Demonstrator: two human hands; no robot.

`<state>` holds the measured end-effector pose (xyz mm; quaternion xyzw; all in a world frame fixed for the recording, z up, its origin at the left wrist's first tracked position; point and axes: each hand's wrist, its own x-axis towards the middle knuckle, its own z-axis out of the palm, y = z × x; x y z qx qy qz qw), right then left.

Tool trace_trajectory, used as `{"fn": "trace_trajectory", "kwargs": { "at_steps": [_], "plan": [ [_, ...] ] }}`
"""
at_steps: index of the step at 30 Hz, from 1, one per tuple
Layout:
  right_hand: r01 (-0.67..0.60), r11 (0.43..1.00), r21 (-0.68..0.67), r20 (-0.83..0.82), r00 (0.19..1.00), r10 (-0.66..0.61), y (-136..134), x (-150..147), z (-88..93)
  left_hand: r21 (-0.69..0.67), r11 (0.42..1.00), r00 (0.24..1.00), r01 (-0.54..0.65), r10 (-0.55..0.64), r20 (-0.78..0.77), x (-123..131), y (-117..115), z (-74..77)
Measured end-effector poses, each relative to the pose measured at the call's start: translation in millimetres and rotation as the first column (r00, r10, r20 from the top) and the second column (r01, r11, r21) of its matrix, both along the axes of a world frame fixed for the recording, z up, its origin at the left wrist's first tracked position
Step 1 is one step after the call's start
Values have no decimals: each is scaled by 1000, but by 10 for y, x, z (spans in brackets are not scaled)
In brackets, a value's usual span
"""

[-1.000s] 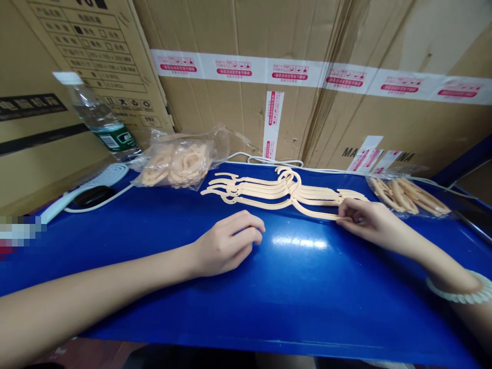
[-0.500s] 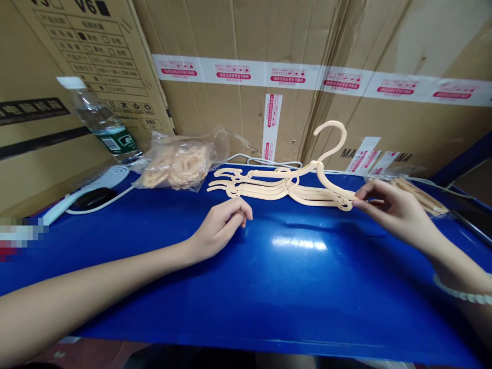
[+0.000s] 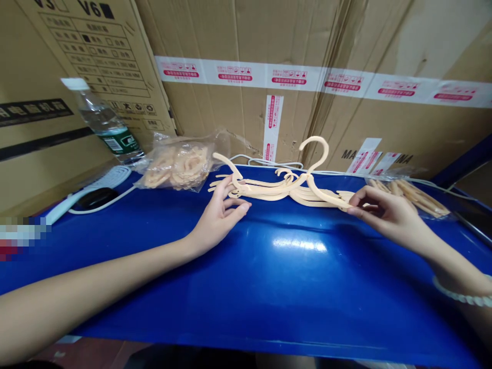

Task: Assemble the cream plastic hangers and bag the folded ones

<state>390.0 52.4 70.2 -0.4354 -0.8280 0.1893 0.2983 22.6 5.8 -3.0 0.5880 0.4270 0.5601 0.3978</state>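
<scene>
A cream plastic hanger (image 3: 307,179) is raised off the blue table (image 3: 269,277), hook up. My right hand (image 3: 380,212) pinches its right end. My left hand (image 3: 221,212) reaches its left end, fingers touching and closing on the arm. Beneath it lies a stack of several more cream hangers (image 3: 269,190), flat on the table.
A clear bag of cream ring parts (image 3: 179,165) lies at the back left, a bag of cream sticks (image 3: 413,195) at the back right. A water bottle (image 3: 105,123), a white power strip (image 3: 84,189) and its cable sit at the left. Cardboard boxes (image 3: 269,66) wall the back.
My right hand lifted one hanger off the stack by its right end. My left hand moved from resting on the table up to the hanger's left end.
</scene>
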Motion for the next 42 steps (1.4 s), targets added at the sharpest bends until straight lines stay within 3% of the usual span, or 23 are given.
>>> {"fn": "trace_trajectory", "kwargs": {
  "at_steps": [4, 8, 13, 19, 22, 24, 28, 32, 35, 42],
  "plan": [
    [-50, 999, -19, 74, 996, 52, -41, -72, -27, 70, 992, 975, 110, -94, -203, -13, -41, 40],
    [-130, 990, 52, 101, 987, 124, -72, -149, -106, 92, 982, 879, 166, -105, -466, -20, -87, 117],
    [-256, 931, 259, 295, 939, 176, -47, -178, -178, 17, 993, 902, 118, -100, -419, -20, -87, 160],
    [-219, 800, 559, 496, 861, -111, -128, -195, -218, -19, 994, 915, 104, -103, -390, -20, -79, 154],
    [-195, 745, 638, 529, 814, -240, -186, -205, -247, -19, 994, 919, 108, -107, -380, -19, -80, 153],
    [-198, 732, 652, 538, 801, -262, -203, -209, -251, -16, 994, 919, 111, -109, -379, -19, -79, 153],
    [-162, 790, 591, 483, 856, -186, -203, -222, -226, -12, 994, 915, 105, -102, -391, -19, -75, 146],
    [-104, 860, 499, 263, 964, -36, -199, -265, -176, 4, 997, 921, 75, -67, -383, -19, -69, 134],
    [-83, 903, 422, 119, 992, 35, -200, -291, -136, 11, 997, 926, 74, -64, -372, -19, -69, 133],
    [45, 997, 65, -168, 985, -33, -176, -274, -114, -18, 993, 934, 121, -120, -337, -10, -81, 148]
  ]
}}
